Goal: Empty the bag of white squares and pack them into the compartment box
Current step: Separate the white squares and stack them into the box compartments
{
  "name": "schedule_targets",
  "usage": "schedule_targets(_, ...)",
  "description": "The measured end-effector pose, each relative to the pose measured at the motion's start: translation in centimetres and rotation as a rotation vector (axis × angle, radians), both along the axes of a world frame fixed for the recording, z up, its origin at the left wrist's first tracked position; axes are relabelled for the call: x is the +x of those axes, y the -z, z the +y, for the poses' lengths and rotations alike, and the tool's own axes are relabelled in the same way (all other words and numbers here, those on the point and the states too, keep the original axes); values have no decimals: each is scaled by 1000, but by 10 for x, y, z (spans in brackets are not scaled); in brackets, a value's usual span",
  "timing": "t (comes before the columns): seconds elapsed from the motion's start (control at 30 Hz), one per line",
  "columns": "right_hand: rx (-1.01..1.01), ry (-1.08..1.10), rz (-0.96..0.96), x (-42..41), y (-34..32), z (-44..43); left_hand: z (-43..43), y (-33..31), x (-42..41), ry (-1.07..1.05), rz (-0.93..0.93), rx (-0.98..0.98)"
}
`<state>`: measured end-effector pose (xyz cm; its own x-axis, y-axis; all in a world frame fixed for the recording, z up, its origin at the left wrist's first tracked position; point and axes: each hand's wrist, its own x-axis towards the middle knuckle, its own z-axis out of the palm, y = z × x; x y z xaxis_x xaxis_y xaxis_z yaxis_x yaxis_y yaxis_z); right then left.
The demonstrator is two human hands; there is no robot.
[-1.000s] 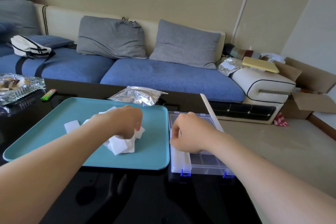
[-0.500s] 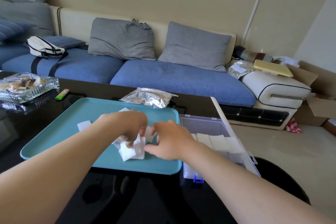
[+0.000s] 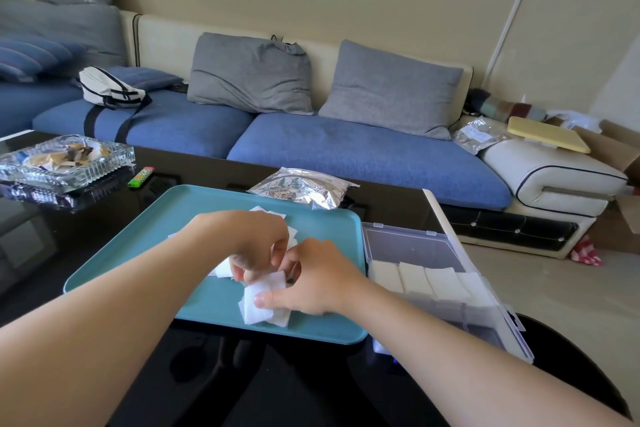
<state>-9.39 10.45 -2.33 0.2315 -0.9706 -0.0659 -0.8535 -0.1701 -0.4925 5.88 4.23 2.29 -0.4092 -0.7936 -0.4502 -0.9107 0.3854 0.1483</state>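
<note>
A home living room: a long blue-cushioned sofa (image 3: pixel 346 146) with grey fabric pillows (image 3: pixel 391 90) stands against a beige wall, behind a glossy black coffee table (image 3: pixel 104 229) bearing a cut-glass ashtray (image 3: pixel 65 163).

White squares (image 3: pixel 263 305) heaped, perhaps overlapping

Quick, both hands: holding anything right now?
Left hand: closed on white squares over the tray.
Right hand: pinching the same squares.
</note>
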Motion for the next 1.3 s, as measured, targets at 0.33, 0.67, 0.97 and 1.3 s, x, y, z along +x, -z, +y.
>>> schedule_targets(0.33, 122, -7, -76, 0, 0, -5, 5, -7, -1, -29, 18, 67)
schedule_targets(0.67, 131, 334, -638, -44, -16, -20, 5, -18, -11, -100, 419, -196)
schedule_targets(0.97, -98, 316, -764, -50, -23, -7, 11, -20, -20, -344, 1083, 263)
schedule_targets(1.3, -330, 279, -295, -57, -17, -10, 13, -19, -25, -278, 1041, 262)
